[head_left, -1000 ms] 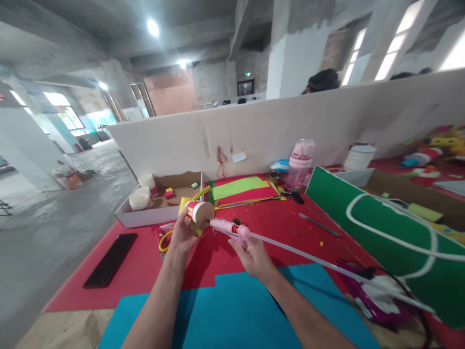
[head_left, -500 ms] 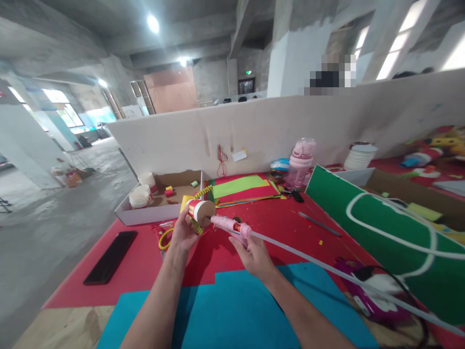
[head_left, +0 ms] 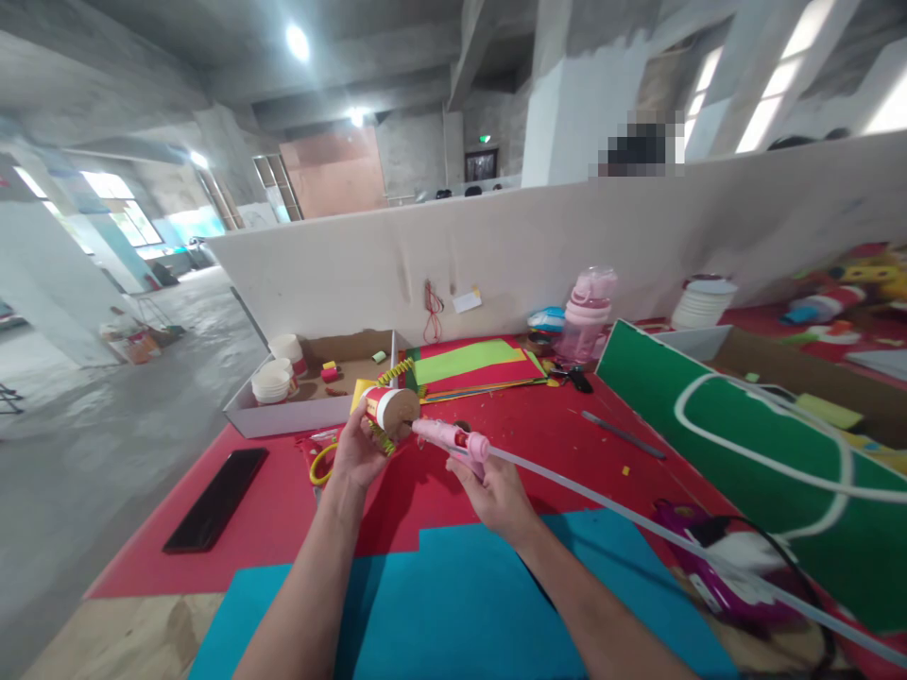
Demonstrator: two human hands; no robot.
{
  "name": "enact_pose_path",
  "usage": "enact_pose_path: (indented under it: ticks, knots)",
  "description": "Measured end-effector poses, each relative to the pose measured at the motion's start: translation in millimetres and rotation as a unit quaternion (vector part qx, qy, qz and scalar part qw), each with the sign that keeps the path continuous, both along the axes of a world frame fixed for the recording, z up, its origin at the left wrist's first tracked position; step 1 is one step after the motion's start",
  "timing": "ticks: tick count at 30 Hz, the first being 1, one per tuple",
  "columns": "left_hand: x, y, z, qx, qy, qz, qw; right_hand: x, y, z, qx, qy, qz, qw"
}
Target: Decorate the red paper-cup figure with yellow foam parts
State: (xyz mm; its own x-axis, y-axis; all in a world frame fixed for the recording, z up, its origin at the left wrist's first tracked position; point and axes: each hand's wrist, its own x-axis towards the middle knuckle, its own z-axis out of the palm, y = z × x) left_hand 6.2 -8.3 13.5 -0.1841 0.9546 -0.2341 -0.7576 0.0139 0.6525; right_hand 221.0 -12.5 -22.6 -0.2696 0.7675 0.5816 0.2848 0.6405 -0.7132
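Observation:
My left hand (head_left: 360, 455) is closed around a paper cup (head_left: 388, 408) wrapped in red and white, tilted so its brown base faces right. Yellow-green coiled paper strips (head_left: 395, 371) stick out above and below the cup. My right hand (head_left: 494, 493) grips a pink glue gun (head_left: 453, 440) by its handle. The gun's nozzle points left and sits at the cup's base; whether it touches, I cannot tell. A long translucent glue stick (head_left: 602, 501) runs out of the gun's back toward the lower right.
A black phone (head_left: 216, 499) lies at left. Behind it stands a box (head_left: 245, 422) with white cups. Coloured paper sheets (head_left: 468, 364), a pink bottle (head_left: 588, 316) and a grey rod (head_left: 624, 435) lie further back. A green board (head_left: 715, 453) leans at right; blue sheets (head_left: 453, 604) cover the front.
Both hands stay nearly where they were, with the cup and glue gun still together. Only very slight shifts of the cup and gun show.

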Motion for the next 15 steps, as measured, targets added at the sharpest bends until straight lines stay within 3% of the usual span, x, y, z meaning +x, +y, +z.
enact_pose_path:
  ticks: [15]
  knots:
    - [-0.9,-1.1,0.3,0.007,-0.009,-0.007,1.0,2.1,0.1,1.1,-0.018,-0.014,0.01,1.0]
